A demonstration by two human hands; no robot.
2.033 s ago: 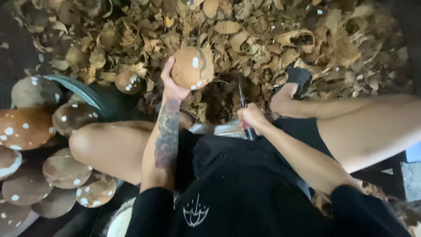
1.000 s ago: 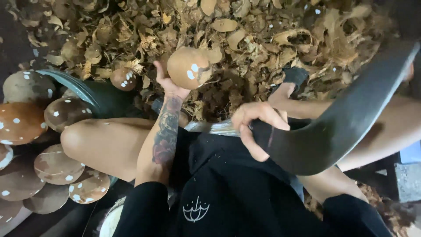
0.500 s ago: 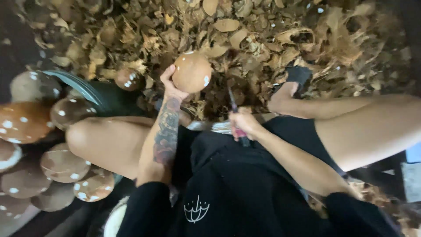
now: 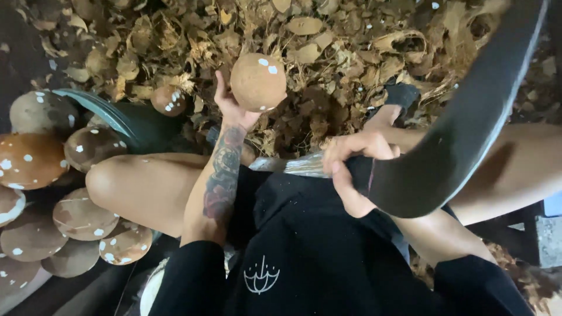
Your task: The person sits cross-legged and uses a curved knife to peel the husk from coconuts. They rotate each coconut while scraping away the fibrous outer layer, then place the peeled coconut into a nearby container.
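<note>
A peeled brown coconut (image 4: 258, 82), round and flecked with small white patches, sits up off the ground in the left hand (image 4: 232, 105). The fingers (image 4: 219, 88) are clamped around its lower left side, with the palm under it and the tattooed forearm running down toward 6 o'clock. The coconut is just above the middle of the head view, over the heap of husk.

At about 4 o'clock from the coconut, the right hand (image 4: 350, 169) has its fingers closed tight around the handle of a big curved knife (image 4: 462, 129). The dark blade sweeps up toward 1 o'clock and leaves the picture at the top right corner. It is well apart from the coconut.

Behind both hands, from 10 to 2 o'clock, lies a deep pile of dry brown husk scraps (image 4: 328, 41). A smaller spotted coconut (image 4: 168, 100) rests at 9 o'clock from the held one, by the rim of a dark green tub (image 4: 111, 111). Further toward 8 o'clock a cluster of peeled coconuts (image 4: 82, 216) is stacked, brown with white spots.

The person sits with bare knees apart, in black shorts (image 4: 304, 246) and black sleeves, one dark shoe (image 4: 403, 93) showing at 3 o'clock from the coconut.
</note>
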